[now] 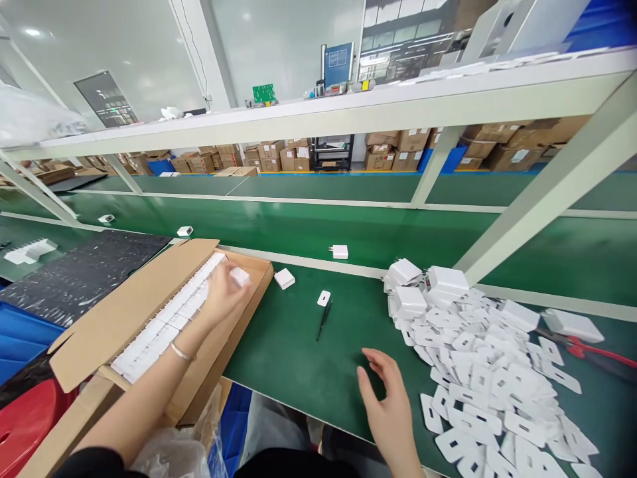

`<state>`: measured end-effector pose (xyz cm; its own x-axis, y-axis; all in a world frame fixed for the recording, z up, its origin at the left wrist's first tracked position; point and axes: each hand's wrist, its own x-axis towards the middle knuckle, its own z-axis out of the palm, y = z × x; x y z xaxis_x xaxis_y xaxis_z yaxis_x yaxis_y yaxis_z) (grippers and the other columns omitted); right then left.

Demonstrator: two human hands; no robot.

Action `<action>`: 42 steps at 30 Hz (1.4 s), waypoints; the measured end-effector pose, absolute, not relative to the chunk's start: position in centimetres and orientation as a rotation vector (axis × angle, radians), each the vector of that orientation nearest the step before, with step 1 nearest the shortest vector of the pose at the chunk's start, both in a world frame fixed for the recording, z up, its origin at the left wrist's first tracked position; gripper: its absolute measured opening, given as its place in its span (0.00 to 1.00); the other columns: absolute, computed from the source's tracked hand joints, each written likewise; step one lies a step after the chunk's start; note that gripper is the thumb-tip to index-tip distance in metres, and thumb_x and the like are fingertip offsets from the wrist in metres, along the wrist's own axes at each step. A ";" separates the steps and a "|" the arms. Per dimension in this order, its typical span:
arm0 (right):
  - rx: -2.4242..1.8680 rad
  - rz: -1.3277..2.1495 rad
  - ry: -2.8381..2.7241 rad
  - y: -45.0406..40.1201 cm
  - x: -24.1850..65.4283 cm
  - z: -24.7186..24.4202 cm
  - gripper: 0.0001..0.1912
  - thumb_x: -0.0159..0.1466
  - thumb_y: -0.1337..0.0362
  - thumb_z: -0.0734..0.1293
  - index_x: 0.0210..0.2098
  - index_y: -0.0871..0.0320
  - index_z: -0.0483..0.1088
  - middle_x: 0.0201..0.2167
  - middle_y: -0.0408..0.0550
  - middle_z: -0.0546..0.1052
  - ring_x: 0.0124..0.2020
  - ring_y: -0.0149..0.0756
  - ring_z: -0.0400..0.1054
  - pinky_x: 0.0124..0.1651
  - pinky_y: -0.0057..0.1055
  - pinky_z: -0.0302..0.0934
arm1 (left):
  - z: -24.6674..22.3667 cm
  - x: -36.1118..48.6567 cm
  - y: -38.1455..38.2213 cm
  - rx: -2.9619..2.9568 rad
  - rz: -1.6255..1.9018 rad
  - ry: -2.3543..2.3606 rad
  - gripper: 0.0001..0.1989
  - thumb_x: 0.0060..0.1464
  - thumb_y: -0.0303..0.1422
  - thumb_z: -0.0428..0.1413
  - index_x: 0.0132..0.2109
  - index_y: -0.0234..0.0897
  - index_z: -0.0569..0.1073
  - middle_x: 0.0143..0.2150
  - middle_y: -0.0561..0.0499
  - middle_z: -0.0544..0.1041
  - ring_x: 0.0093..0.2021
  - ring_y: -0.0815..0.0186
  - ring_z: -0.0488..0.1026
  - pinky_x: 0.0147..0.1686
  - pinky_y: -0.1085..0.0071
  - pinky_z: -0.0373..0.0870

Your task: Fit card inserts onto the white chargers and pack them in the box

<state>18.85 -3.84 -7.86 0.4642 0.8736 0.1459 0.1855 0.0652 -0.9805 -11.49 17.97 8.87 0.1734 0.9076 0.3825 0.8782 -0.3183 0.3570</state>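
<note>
Head view: the left hand (221,295) pinches a white adapter (240,275) above the open carton (231,332), beside the rows of white units (169,320) inside. The right hand (392,411) is released, fingers curved, over the green bench (288,352), near heaped white plates (490,372); tweezers (324,320) lie between carton and heap.

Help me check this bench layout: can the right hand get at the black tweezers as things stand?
Probably yes: the right hand is open and empty, with nothing visible between it and the black tweezers.
</note>
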 end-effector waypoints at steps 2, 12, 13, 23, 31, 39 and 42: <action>-1.499 0.657 -0.934 -4.1 19.9 -9.2 0.18 0.72 0.48 0.65 0.54 0.53 0.72 0.57 0.55 0.73 0.56 0.51 0.69 0.61 0.55 0.66 | 8.7 -13.5 21.4 2.420 0.748 1.911 0.29 0.56 0.44 0.57 0.58 0.32 0.61 0.59 0.32 0.70 0.61 0.46 0.70 0.61 0.47 0.66; -1.558 0.599 -1.106 -4.8 20.8 -9.4 0.14 0.73 0.50 0.63 0.46 0.50 0.76 0.53 0.54 0.74 0.55 0.52 0.71 0.49 0.46 0.71 | 6.2 -18.9 23.1 2.667 0.068 2.310 0.17 0.59 0.36 0.52 0.49 0.34 0.78 0.64 0.28 0.68 0.68 0.31 0.57 0.63 0.33 0.52; -1.569 0.601 -1.111 -4.9 20.7 -9.4 0.14 0.73 0.50 0.63 0.46 0.49 0.76 0.54 0.54 0.74 0.55 0.52 0.72 0.48 0.45 0.71 | 6.1 -19.3 23.0 2.668 0.032 2.345 0.19 0.60 0.37 0.51 0.51 0.34 0.78 0.65 0.28 0.66 0.68 0.30 0.56 0.62 0.31 0.52; -1.877 0.061 -1.172 -6.3 23.7 -8.6 0.19 0.73 0.49 0.62 0.53 0.54 0.72 0.59 0.63 0.68 0.61 0.65 0.64 0.57 0.65 0.63 | 5.4 -19.2 22.6 2.790 -0.090 2.348 0.26 0.68 0.42 0.41 0.50 0.27 0.77 0.56 0.25 0.70 0.58 0.32 0.66 0.51 0.37 0.67; -1.774 0.263 -1.382 -5.2 21.5 -10.1 0.17 0.73 0.57 0.64 0.59 0.52 0.68 0.65 0.60 0.67 0.66 0.61 0.64 0.61 0.63 0.66 | 7.4 -11.9 22.5 2.874 0.474 2.207 0.26 0.70 0.44 0.41 0.57 0.29 0.73 0.61 0.33 0.69 0.60 0.39 0.67 0.61 0.36 0.61; -1.592 0.324 -1.344 -3.9 21.0 -8.6 0.08 0.74 0.64 0.62 0.49 0.53 0.72 0.57 0.57 0.72 0.62 0.53 0.67 0.62 0.57 0.66 | 1.0 11.6 17.5 2.682 0.431 0.958 0.31 0.58 0.37 0.63 0.65 0.34 0.65 0.63 0.35 0.72 0.64 0.46 0.69 0.64 0.52 0.67; -1.604 0.291 -1.205 -4.5 21.3 -8.6 0.08 0.73 0.66 0.61 0.45 0.54 0.73 0.52 0.56 0.72 0.57 0.50 0.70 0.57 0.51 0.69 | -3.1 17.4 16.2 2.544 0.379 0.886 0.37 0.52 0.35 0.69 0.64 0.31 0.63 0.61 0.32 0.74 0.61 0.46 0.73 0.60 0.53 0.71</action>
